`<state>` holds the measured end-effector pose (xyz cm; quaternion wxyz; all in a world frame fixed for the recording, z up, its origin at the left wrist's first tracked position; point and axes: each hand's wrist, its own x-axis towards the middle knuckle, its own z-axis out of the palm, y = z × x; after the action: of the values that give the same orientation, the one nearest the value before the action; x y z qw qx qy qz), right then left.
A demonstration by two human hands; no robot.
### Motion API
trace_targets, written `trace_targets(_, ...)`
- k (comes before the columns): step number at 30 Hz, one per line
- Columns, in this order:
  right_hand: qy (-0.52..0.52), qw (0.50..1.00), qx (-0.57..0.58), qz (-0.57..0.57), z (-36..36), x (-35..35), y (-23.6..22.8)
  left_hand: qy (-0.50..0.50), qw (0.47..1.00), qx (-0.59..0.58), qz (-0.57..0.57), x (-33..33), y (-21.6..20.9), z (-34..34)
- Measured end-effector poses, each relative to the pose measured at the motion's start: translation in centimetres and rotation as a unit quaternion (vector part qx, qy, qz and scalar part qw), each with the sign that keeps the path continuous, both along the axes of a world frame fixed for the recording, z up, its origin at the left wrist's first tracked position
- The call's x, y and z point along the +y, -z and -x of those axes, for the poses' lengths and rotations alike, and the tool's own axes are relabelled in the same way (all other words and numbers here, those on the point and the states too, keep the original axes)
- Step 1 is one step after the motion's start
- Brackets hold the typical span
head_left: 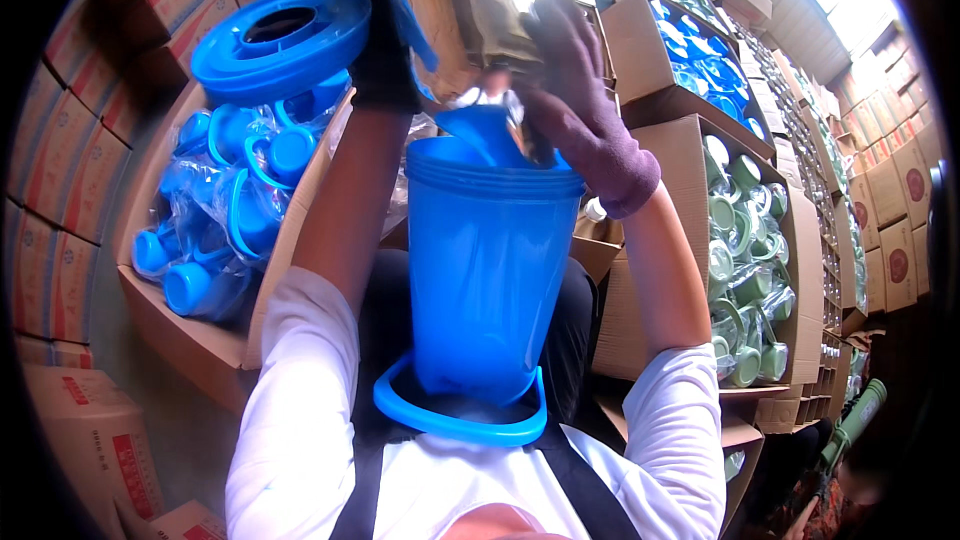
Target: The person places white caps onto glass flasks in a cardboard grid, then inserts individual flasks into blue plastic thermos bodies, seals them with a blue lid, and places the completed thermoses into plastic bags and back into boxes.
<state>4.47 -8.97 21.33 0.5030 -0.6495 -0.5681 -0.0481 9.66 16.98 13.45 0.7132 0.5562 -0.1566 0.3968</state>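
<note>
A tall blue bucket point(490, 260) stands upright between my legs, its curved blue handle point(460, 430) hanging toward my chest. My left hand point(385, 60), in a black glove, grips a round blue lid point(220, 65) with a dark hole in its middle, above and left of the bucket. Over the bucket's right rim is my right hand point(590, 105), in a purple glove, its fingers smeared by motion. Beside its thumb, at the bucket's mouth, are a blue piece point(485, 130) and something shiny and blurred that I cannot make out.
On the left, a carton point(262, 325) holds blue lidded parts in clear wrap. To the right, one carton point(650, 170) holds green wrapped parts, and another point(640, 50) holds blue ones. Stacked cartons point(70, 160) line the left side. Part of another person point(800, 520) shows at lower right.
</note>
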Motion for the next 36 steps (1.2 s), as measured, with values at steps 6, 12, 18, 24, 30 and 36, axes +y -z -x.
trace_targets(6,-0.078,0.985,0.144,-0.060,-2.2,0.0,0.6,-0.031,0.999,-0.020,-0.008,1.6,-0.3,-2.6)
trace_targets(12,-0.023,0.984,-0.141,0.107,-6.3,-1.5,-1.6,-0.049,0.997,-0.058,-0.017,3.4,-2.2,-7.6)
trace_targets(18,0.013,0.975,-0.188,0.120,-7.0,-0.5,-1.4,-0.054,0.995,-0.076,-0.024,3.6,-1.6,-10.3)
trace_targets(24,0.020,0.959,-0.260,0.108,-6.2,-0.3,-0.8,-0.050,0.995,-0.078,-0.023,3.8,-0.6,-10.1)
trace_targets(30,0.025,0.943,-0.328,0.051,-5.8,0.2,-0.5,-0.044,0.996,-0.066,-0.030,3.8,-0.8,-9.0)
trace_targets(36,0.018,0.947,-0.319,0.021,-5.8,1.1,0.0,-0.027,0.997,-0.045,-0.052,3.7,-1.3,-7.7)
